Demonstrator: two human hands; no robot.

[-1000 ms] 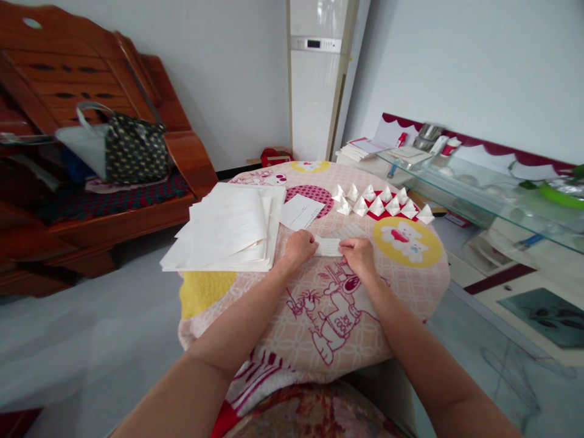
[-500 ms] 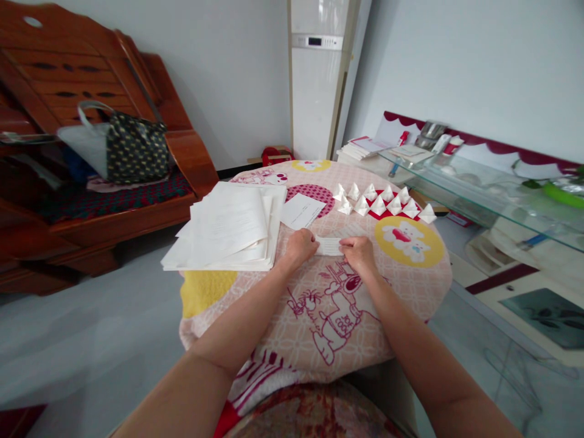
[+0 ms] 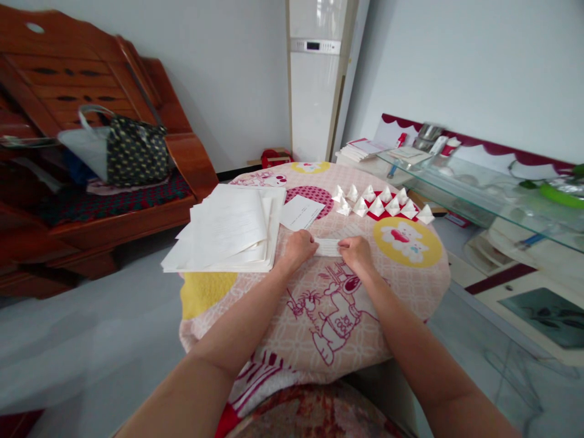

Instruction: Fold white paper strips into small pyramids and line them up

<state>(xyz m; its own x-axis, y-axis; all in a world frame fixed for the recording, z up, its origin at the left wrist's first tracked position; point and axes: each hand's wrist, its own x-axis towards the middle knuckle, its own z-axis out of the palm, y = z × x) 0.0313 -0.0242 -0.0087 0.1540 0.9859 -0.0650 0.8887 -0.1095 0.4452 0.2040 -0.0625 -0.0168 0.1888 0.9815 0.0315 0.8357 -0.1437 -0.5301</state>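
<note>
Both hands rest on the worktop (image 3: pixel 319 340) near its middle. The left hand (image 3: pixel 298 246) and the right hand (image 3: pixel 358 254) are each curled, fingertips pinching one end of a narrow paper strip (image 3: pixel 327 246) that lies flat between them on the cartoon-printed cloth. From where I stand it looks like a fold being pressed in: the strip is held at both ends and flattened against the cloth, so the work in hand seems to be creasing rather than picking up or setting aside. To my eye, a further fold would call for one end pinned down while the other is turned over, with the long edges lined up so the crease runs straight. Thin paper like this could slip on soft cloth. The strip is white, long and slim, and seems to be more than one layer thick. Its short ends are hidden under the fingers, and I cannot tell whether anything is printed on it. Beyond it to the far right sits a cluster of small folded paper shapes (image 3: pixel 383 204), white and pointed, set out in two rows. To the far left a single sheet (image 3: pixel 301 212) lies just beside a thick stack of paper (image 3: pixel 228 228) that overhangs the worktop's left edge.
</note>
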